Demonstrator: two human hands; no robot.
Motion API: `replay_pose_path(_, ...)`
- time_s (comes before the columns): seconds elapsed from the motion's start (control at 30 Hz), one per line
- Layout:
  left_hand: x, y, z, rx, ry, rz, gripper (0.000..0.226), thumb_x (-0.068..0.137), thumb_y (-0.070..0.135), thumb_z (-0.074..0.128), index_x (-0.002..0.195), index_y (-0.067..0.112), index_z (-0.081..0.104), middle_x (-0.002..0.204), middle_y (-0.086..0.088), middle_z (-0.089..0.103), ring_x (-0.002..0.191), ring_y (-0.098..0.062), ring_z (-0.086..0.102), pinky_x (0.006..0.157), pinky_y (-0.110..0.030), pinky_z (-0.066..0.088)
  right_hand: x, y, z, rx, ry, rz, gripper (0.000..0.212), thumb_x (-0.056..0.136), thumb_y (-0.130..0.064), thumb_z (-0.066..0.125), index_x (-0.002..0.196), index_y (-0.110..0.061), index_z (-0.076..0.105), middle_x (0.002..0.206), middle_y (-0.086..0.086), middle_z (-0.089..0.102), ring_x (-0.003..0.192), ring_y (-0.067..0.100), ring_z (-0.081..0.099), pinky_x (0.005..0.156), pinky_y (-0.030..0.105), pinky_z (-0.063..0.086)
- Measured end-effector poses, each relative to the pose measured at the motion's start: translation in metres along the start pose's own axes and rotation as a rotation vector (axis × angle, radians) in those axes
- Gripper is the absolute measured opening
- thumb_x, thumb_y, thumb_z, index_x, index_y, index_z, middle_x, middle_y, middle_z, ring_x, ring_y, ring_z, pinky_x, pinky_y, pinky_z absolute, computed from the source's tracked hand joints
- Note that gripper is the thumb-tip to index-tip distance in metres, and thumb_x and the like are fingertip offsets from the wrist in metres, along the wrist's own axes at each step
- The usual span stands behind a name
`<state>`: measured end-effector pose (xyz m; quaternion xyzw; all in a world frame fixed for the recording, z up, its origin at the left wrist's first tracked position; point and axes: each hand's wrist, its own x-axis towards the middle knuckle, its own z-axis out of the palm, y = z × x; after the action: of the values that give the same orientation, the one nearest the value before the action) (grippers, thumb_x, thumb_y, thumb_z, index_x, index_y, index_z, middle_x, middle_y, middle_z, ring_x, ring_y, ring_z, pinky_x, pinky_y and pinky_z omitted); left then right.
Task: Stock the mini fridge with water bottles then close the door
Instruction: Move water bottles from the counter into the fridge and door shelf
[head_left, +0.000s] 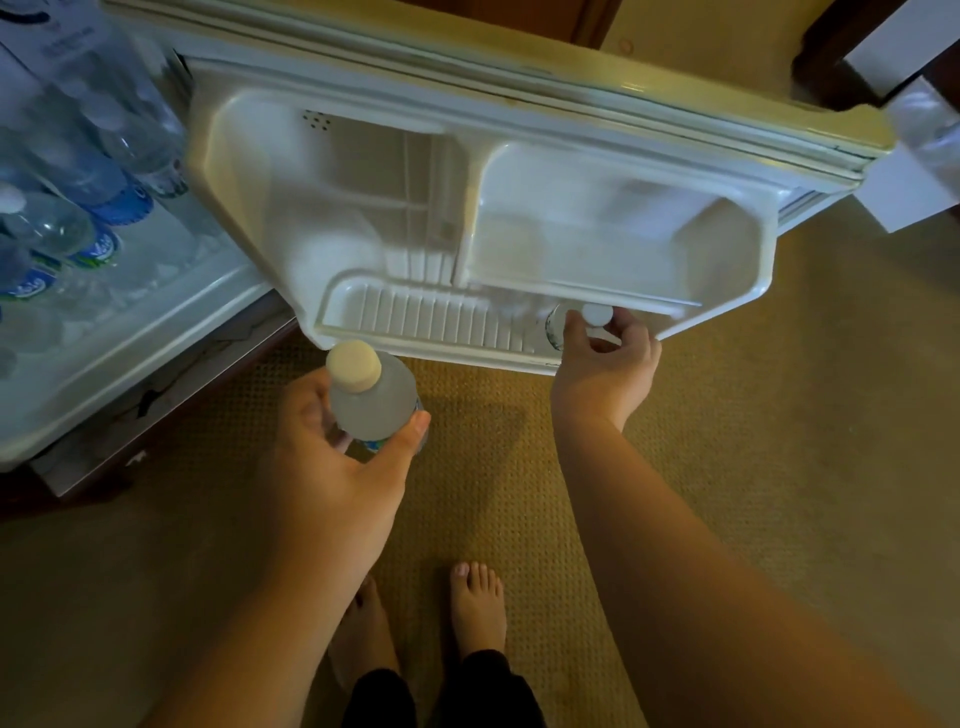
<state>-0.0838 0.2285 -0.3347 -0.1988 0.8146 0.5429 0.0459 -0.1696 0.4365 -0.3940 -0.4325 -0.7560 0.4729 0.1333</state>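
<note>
In the head view, the right hand at about 2 o'clock from centre curls its fingers round the neck of a clear plastic water bottle with a white cap, standing at the right end of the ribbed white bottom shelf of the open cream fridge door. The left hand, near centre, grips a second clear water bottle with a cream-coloured cap over the tan carpet, short of the shelf. More blue-labelled bottles lie in the fridge cavity at 9 o'clock. The risks, as I judge them: the shelf lip looks shallow, so a bottle released tilted could topple out, and a hard door swing might knock it loose.
</note>
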Motion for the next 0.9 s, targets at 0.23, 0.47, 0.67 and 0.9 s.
replay_pose_path(0.23, 0.019, 0.007, 0.011, -0.061, -0.001, -0.018, 0.063, 0.078, 0.032, 0.087, 0.129, 0.034, 0.051, 0.128, 0.011, 0.063, 0.116, -0.010, 0.065, 0.096, -0.043, 0.059, 0.004, -0.012, 0.008, -0.049, -0.050, 0.029, 0.038, 0.095, -0.049, 0.067, 0.127, -0.029, 0.064, 0.134, -0.013, 0.059, 0.103, 0.004, 0.052, 0.087, 0.027, 0.040)
replay_pose_path(0.47, 0.055, 0.011, 0.014, 0.003, -0.001, 0.040, 0.065, 0.079, 0.043, 0.086, 0.132, 0.028, 0.053, 0.121, 0.011, 0.063, 0.110, -0.011, 0.063, 0.092, -0.038, 0.057, 0.011, -0.014, 0.014, -0.005, -0.060, 0.107, 0.036, 0.095, -0.043, 0.069, 0.127, -0.026, 0.068, 0.127, -0.015, 0.061, 0.100, 0.003, 0.048, 0.089, 0.026, 0.039)
replay_pose_path(0.67, 0.086, 0.014, 0.023, 0.032, 0.011, 0.069, 0.063, 0.079, 0.038, 0.089, 0.129, 0.028, 0.051, 0.112, 0.017, 0.059, 0.105, -0.010, 0.060, 0.080, -0.022, 0.049, 0.010, -0.020, 0.016, 0.009, -0.083, 0.160, 0.040, 0.096, -0.042, 0.068, 0.133, -0.025, 0.065, 0.121, -0.021, 0.064, 0.102, 0.005, 0.058, 0.088, 0.024, 0.039)
replay_pose_path(0.9, 0.122, 0.014, 0.036, -0.018, -0.037, 0.090, 0.059, 0.082, 0.030, 0.087, 0.123, 0.034, 0.044, 0.104, 0.026, 0.056, 0.099, -0.005, 0.058, 0.076, -0.012, 0.041, 0.007, -0.007, 0.006, -0.103, -0.123, 0.105, 0.064, 0.092, -0.050, 0.070, 0.146, -0.020, 0.052, 0.147, -0.003, 0.057, 0.135, 0.022, 0.052, 0.095, 0.028, 0.037)
